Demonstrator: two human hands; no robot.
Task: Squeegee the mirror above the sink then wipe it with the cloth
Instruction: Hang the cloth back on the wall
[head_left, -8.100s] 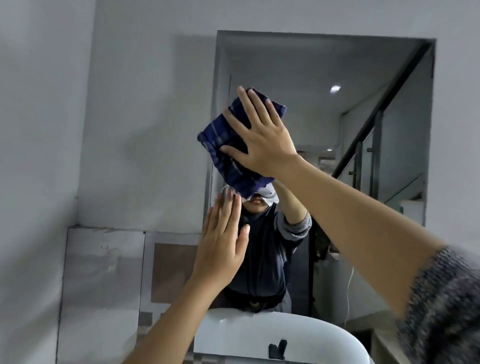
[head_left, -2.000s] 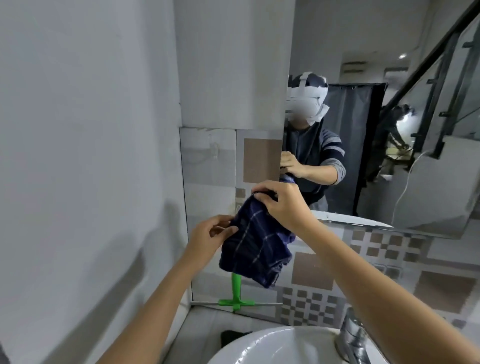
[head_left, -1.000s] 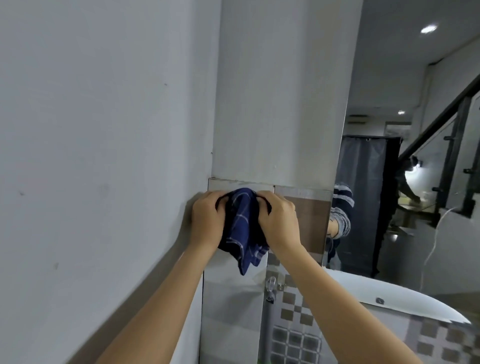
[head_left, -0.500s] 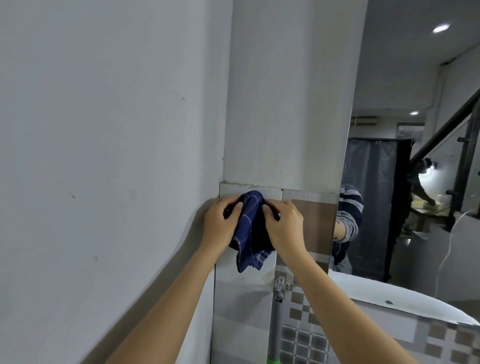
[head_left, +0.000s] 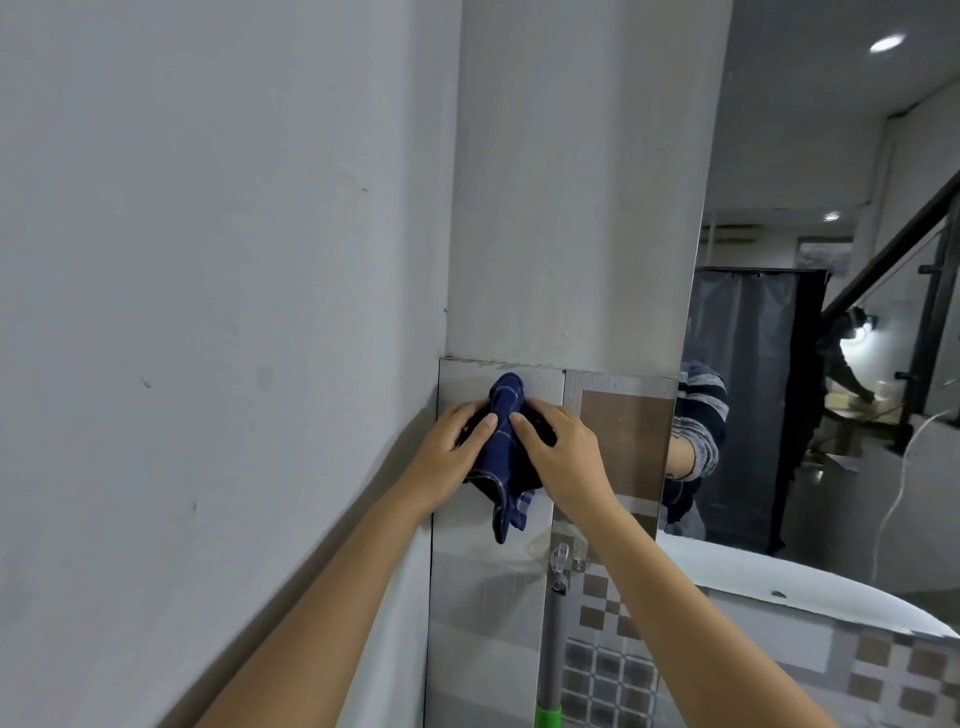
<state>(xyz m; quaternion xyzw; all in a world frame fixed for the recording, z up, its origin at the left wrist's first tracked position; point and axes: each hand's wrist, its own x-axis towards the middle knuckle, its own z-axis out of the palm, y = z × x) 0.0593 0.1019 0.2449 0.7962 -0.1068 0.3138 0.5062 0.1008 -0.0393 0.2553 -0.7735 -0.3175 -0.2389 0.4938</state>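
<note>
The dark blue checked cloth (head_left: 506, 452) is bunched against the tiled wall in the corner, left of the mirror (head_left: 810, 364). My left hand (head_left: 452, 457) grips it from the left and my right hand (head_left: 563, 457) from the right, thumbs nearly meeting over the fabric. A loose corner of the cloth hangs down below my hands. Beneath it, the squeegee (head_left: 553, 649), grey shaft with a green grip at the bottom edge, hangs from a clear wall hook (head_left: 560, 553). The mirror shows my striped sleeve.
A plain grey wall (head_left: 208, 312) closes in on the left. A white pillar (head_left: 571, 182) rises above the tiles. The sink's white rim is reflected in the mirror at lower right. Patterned tiles (head_left: 613, 675) run below the mirror.
Since two seconds ago the cloth went from in front of the mirror's lower edge to the corner tiles. In the last second my hands tightened on it and part of the cloth pokes above them.
</note>
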